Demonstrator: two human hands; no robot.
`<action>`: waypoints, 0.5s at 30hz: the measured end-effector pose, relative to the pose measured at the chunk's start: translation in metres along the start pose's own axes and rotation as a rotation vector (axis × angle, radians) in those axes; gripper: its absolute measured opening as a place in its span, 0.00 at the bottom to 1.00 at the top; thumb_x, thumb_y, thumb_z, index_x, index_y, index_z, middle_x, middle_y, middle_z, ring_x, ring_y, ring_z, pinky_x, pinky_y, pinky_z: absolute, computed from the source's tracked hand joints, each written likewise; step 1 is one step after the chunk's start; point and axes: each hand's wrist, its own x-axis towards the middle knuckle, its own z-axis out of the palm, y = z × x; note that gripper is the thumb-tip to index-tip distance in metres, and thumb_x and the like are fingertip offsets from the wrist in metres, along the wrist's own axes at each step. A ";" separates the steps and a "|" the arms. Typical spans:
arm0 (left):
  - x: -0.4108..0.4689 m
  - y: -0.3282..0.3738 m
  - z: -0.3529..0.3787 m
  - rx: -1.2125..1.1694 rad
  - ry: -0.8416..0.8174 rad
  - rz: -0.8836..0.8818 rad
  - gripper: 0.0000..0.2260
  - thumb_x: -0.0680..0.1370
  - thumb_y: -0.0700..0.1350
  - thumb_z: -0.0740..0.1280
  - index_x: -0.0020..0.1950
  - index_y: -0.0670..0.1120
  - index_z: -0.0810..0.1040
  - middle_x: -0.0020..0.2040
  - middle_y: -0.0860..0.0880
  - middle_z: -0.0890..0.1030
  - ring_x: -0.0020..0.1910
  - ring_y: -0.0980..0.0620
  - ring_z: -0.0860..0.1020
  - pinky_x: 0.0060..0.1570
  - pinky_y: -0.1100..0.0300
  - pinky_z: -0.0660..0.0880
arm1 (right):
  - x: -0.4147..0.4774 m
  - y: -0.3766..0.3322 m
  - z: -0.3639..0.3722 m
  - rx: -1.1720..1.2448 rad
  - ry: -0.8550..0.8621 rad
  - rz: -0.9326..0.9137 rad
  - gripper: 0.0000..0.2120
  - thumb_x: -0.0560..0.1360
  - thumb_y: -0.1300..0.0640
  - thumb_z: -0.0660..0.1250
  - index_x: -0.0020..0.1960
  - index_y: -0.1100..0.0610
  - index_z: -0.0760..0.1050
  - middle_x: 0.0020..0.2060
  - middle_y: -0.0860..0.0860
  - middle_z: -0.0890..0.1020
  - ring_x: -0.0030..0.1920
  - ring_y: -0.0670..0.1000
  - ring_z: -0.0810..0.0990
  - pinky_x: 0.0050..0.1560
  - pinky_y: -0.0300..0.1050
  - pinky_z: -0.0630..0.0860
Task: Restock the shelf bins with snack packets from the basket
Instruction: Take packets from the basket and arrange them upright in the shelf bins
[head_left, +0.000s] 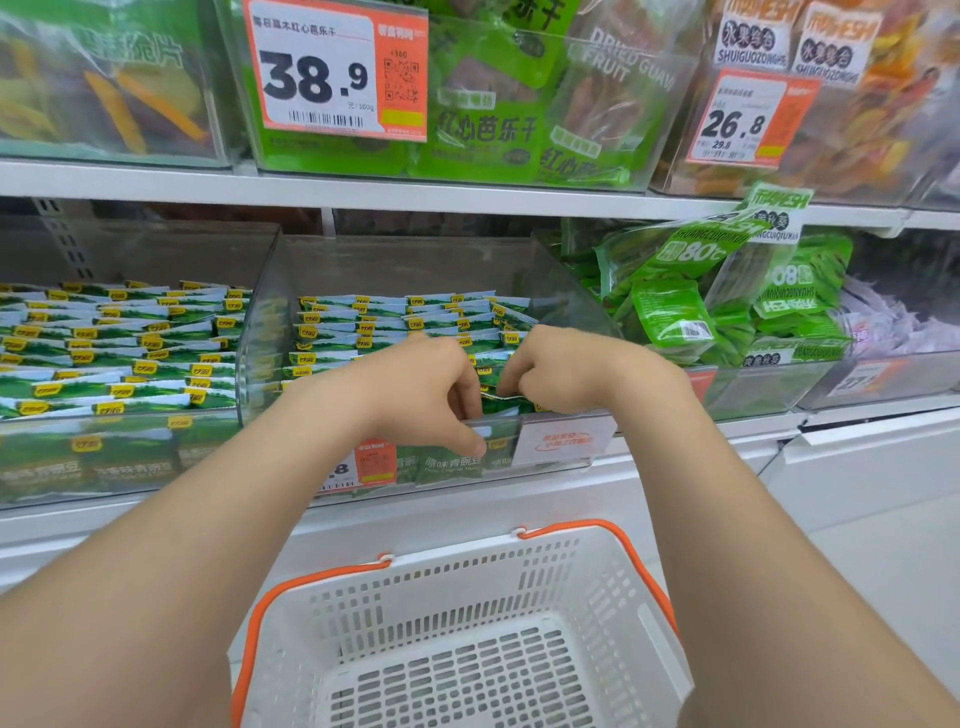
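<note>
At 9 o'clock the left bin (130, 260) holds green packets in tight rows that reach nearly to its front wall. Its right wall stands just beside the slanted left wall of the middle bin (260, 332).

In the centre, the middle bin's own snack packets (405, 322) stand in rows in its rear half, with open air above them up to the shelf board (415, 195) at 12 o'clock.

The left hand (431, 384) hooks over this bin's front lip. Its fingers are curled down inside and its thumb (475, 444) presses the outer face, so it grips the clear wall. Whether the fingers also hold packets behind the wall cannot be told.

The right hand (566, 369) sits just beside it at 1 o'clock, closed narrow. Its fingertips pinch the silver edge of one packet (501, 396) in the small gap between the two hands. Below the right wrist, a white label holder (566, 439) hangs on the front wall.

At 3 o'clock the right bin (769, 389) is heaped with larger green bags (675, 317), which rise above its rim and lean towards the shelf edge.

At 6 o'clock, between the forearms, the white basket (467, 558) sits below the shelf. Its orange handles (641, 566) are folded out along the rim and its slotted floor is in plain view.
</note>
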 end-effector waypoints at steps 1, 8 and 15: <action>-0.001 0.000 0.001 0.016 0.000 0.003 0.15 0.71 0.61 0.79 0.50 0.53 0.87 0.42 0.59 0.84 0.46 0.59 0.79 0.49 0.57 0.79 | -0.001 0.000 0.001 0.036 0.000 0.004 0.18 0.75 0.60 0.58 0.56 0.54 0.85 0.59 0.54 0.85 0.62 0.58 0.81 0.64 0.56 0.79; -0.010 0.005 0.017 0.218 -0.131 -0.284 0.54 0.68 0.81 0.62 0.84 0.54 0.48 0.85 0.48 0.49 0.83 0.35 0.47 0.78 0.32 0.49 | 0.015 0.007 0.025 0.018 0.095 0.041 0.29 0.80 0.45 0.55 0.81 0.41 0.59 0.83 0.53 0.54 0.82 0.65 0.47 0.80 0.64 0.50; -0.005 -0.022 0.012 -0.019 -0.361 -0.464 0.63 0.59 0.88 0.56 0.84 0.58 0.35 0.82 0.54 0.31 0.80 0.35 0.31 0.79 0.34 0.41 | 0.054 0.004 0.035 -0.002 -0.112 0.126 0.37 0.79 0.25 0.48 0.82 0.35 0.38 0.81 0.46 0.32 0.80 0.63 0.31 0.78 0.69 0.38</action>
